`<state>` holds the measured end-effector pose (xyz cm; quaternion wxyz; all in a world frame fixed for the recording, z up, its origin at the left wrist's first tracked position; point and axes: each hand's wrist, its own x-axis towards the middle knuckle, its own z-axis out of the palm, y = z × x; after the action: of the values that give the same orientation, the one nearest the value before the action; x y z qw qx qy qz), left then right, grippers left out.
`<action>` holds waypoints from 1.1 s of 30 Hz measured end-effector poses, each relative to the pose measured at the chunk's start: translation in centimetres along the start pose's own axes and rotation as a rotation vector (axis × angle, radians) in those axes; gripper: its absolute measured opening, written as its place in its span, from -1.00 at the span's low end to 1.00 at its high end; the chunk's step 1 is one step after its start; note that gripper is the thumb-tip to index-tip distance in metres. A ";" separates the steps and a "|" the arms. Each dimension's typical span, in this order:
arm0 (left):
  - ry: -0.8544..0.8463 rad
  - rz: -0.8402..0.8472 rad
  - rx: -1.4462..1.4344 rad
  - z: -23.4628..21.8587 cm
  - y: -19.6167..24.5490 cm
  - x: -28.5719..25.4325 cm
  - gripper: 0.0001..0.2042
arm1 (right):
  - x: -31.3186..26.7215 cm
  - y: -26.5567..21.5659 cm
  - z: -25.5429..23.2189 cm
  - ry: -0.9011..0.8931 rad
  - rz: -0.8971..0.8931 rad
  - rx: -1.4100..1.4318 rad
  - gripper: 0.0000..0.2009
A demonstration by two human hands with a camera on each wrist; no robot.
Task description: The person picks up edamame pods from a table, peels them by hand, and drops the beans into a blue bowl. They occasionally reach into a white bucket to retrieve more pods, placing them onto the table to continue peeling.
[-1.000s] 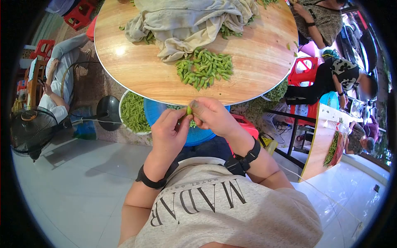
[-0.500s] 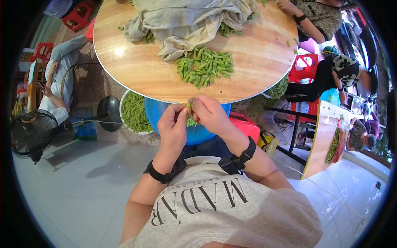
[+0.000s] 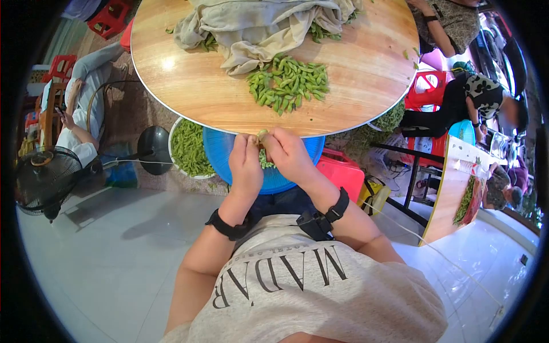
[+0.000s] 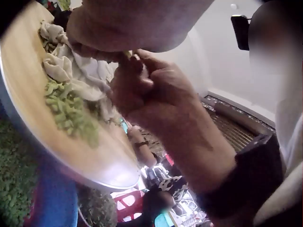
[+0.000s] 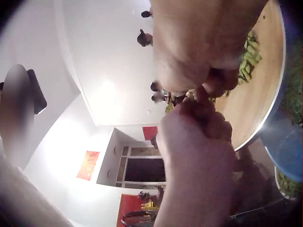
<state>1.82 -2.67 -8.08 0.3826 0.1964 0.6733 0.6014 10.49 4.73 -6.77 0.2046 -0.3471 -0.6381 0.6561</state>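
Just over the table's near edge, a green soybean pod (image 3: 263, 134) sits between the fingertips of both hands. My right hand (image 3: 293, 157) pinches it with thumb and fingers. My left hand (image 3: 246, 171) meets it from the other side, thumb and forefinger together at the pod's end; the fingers hide most of it. Below the hands stands a blue plastic basin (image 3: 220, 163) with some shelled green beans (image 3: 265, 160) showing between the wrists. Ahead on the round wooden table (image 3: 189, 86) lies a loose pile of soybean pods (image 3: 291, 83).
A beige cloth (image 3: 246, 31) covers more pods farther back. Left of the basin is a white-rimmed tub of pods (image 3: 191, 148); to the right, a red stool (image 3: 341, 177). A black fan (image 3: 43, 177) stands at far left. Several people sit around.
The hands have shifted slightly forward to the table edge. The pod, fully visible between the fingertips a second ago, is now mostly covered, and the left fingers have turned more upright.
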 end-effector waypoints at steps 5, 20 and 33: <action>-0.146 -0.474 -0.328 -1.8 1.4 0.4 -0.84 | -0.8 1.6 -1.2 -0.192 0.017 0.057 -0.85; -0.120 -0.294 0.178 -2.3 -0.4 -2.0 -0.81 | 0.1 3.5 -1.8 -0.369 0.105 -0.003 -0.80; -0.122 -0.090 0.438 -2.2 -3.3 -1.9 -0.86 | 0.7 5.8 -1.1 -0.238 -0.082 -0.195 -0.78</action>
<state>2.02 -6.17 -10.76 0.3971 0.2805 0.7714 0.4105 11.75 5.41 -12.51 0.1197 -0.2586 -0.7323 0.6186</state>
